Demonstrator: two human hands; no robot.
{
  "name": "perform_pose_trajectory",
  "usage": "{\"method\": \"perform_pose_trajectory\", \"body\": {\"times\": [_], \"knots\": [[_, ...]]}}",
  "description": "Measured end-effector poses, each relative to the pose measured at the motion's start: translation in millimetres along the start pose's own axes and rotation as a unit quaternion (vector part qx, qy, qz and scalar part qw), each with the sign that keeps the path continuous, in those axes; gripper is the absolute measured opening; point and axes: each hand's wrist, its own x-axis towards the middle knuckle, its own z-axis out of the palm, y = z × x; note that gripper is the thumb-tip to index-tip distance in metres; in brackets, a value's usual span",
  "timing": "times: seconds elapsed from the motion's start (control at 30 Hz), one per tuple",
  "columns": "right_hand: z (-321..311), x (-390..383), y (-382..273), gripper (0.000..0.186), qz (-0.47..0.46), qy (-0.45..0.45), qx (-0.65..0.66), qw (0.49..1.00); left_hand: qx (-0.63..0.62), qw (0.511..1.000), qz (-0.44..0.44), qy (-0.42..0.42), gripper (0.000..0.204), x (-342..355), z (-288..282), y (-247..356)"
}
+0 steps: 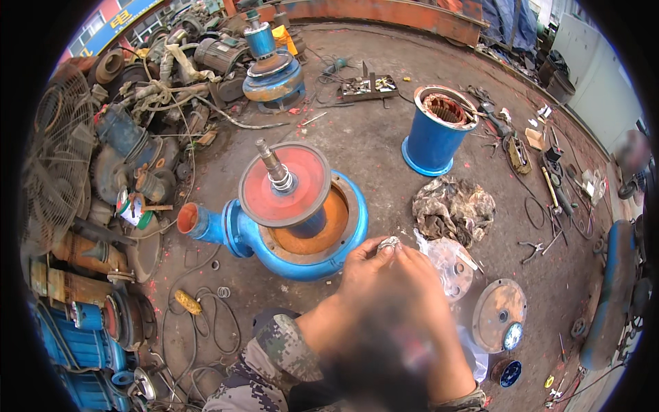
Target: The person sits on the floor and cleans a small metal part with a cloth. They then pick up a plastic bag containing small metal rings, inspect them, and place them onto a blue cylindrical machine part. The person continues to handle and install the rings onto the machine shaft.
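My left hand (359, 273) and my right hand (414, 271) come together in front of me, fingers closed around a small silvery piece (388, 242). Its exact kind is too small to make out. Just beyond my left hand lies a blue pump casing (343, 253) with a side outlet pipe. On it stands a shaft (273, 163) with a coiled spring around it, rising through a round red plate (302, 178). Clear plastic bags (446, 257) and a rusty round flange (489, 312) are to the right of my right hand.
A blue motor housing (432, 137) with copper windings stands beyond a crumpled dirty plastic sheet (454, 209). Scrap pumps and motors (130, 144) pile up at left. Hand tools (549, 185), cables and a blue cylinder (613, 295) lie at right. A loose spring (224, 292) rests on the ground.
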Motion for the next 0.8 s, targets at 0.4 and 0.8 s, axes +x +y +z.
{"method": "perform_pose_trajectory", "body": {"times": [0.4,0.8], "knots": [[-7.3,-0.8,4.8,0.043,0.071,0.056,0.017,0.996,0.106,0.994,0.030,0.001,0.028,11.0,8.4,9.6],[9.3,-3.8,4.5,0.052,0.115,0.118,0.065,0.984,0.137,0.987,0.001,-0.089,0.037,-4.9,18.0,15.1]]}}
